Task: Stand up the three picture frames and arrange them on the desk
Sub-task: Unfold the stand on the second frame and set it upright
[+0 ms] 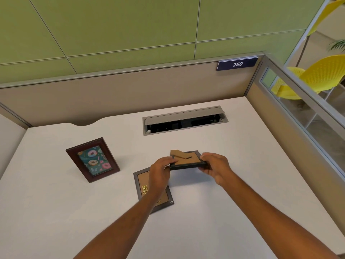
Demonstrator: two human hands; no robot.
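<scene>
A white laminate desk [214, 212] is carrying three picture frames. Left of the silver flip-lid cable box [184, 119] and nearer the camera, a dark-red wooden frame with a doughnut print [92, 159] is standing upright. In front of that box, a grey frame lying face down, its brown backing and brass hanger showing [143, 187], is resting flat under the left forearm. Just in front of the cable box, both hands are holding a small black frame with a cardboard easel back [188, 161] above the desk, the left hand [160, 173] clasping its left edge, the right hand [216, 168] gripping its right edge.
</scene>
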